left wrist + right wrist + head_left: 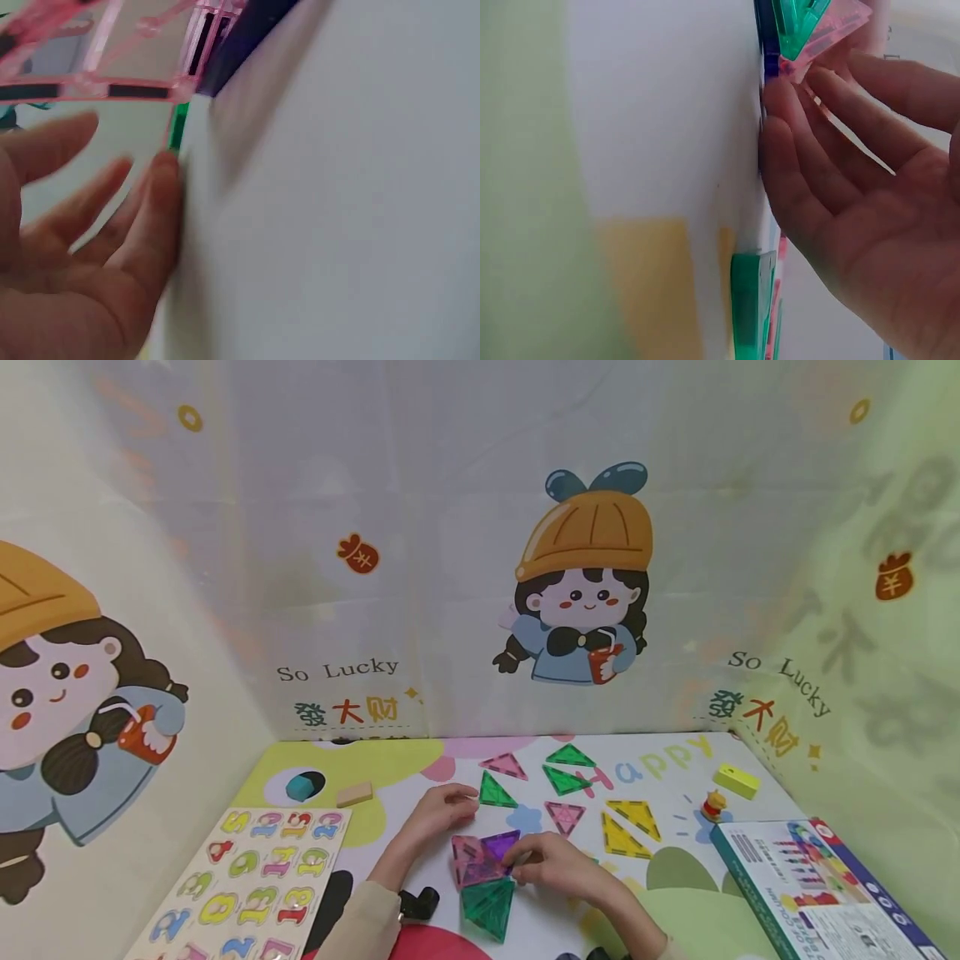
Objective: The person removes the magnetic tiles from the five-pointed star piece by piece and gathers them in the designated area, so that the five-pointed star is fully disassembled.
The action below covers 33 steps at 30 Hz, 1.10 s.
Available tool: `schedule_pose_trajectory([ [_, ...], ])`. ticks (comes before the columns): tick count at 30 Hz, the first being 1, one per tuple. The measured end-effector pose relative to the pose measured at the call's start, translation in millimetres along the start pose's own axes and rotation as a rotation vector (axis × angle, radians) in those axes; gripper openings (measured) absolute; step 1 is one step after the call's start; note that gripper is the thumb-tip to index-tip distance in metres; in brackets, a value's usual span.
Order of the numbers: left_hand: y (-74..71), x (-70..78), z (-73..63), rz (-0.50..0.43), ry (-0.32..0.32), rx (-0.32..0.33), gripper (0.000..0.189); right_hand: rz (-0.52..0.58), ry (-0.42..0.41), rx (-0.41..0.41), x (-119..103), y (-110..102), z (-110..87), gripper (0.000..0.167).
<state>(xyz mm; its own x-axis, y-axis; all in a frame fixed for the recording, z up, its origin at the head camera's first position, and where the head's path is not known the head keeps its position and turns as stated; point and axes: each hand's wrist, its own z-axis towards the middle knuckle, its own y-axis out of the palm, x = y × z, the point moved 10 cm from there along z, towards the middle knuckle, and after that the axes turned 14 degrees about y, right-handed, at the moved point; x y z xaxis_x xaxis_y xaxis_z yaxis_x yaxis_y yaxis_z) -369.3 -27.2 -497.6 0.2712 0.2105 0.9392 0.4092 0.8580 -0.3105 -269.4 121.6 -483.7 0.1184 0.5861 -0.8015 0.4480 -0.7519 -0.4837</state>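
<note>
In the head view my left hand (pixel 446 814) hovers with loosely bent fingers beside a green magnetic triangle tile (pixel 495 792). The left wrist view shows that hand (pixel 90 240) with nothing between thumb and fingers, just short of the pink tile frame (pixel 97 88). My right hand (pixel 558 864) reaches in from the right, fingertips at the edge of a purple triangle tile (pixel 498 843). Its fingers (pixel 776 142) look fairly straight in the right wrist view. Pink tiles (pixel 472 864) and green tiles (pixel 487 906) join the purple one in a partly raised cluster.
Loose yellow triangles (pixel 630 831), a pink triangle (pixel 564 816) and more green triangles (pixel 566 779) lie beyond the hands. A number board (pixel 258 868) is at left, a tile box (pixel 817 885) at right. Small blocks (pixel 355 794) and a toy figure (pixel 714 804) stand farther back.
</note>
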Motion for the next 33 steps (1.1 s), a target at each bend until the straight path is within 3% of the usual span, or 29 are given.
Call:
schedule_pose_trajectory([
  [4, 4.1, 8.7, -14.9, 0.096, -0.014, -0.150, 0.034, -0.077, -0.030, 0.157, -7, -13, 4.6, 0.017],
  [7, 5.2, 13.9, -24.2, 0.125, -0.036, -0.214, 0.032, -0.159, -0.035, 0.279, -13, -22, 7.9, 0.025],
  [9, 7.0, 16.4, -28.9, 0.120, -0.050, -0.242, 0.030, -0.229, -0.010, 0.315, -14, -21, 10.5, 0.033],
  [15, 15.3, 22.7, -34.2, 0.065, -0.041, -0.271, 0.025, -0.348, 0.073, 0.298, -12, -10, 15.4, 0.047],
  [26, 16.9, 19.8, -35.8, 0.048, -0.047, -0.237, 0.019, -0.317, 0.055, 0.327, -17, -11, 13.5, 0.037],
  [33, 20.3, 15.1, -39.9, -0.021, -0.059, -0.256, 0.020, -0.262, 0.051, 0.232, -15, -10, 16.7, 0.035],
])
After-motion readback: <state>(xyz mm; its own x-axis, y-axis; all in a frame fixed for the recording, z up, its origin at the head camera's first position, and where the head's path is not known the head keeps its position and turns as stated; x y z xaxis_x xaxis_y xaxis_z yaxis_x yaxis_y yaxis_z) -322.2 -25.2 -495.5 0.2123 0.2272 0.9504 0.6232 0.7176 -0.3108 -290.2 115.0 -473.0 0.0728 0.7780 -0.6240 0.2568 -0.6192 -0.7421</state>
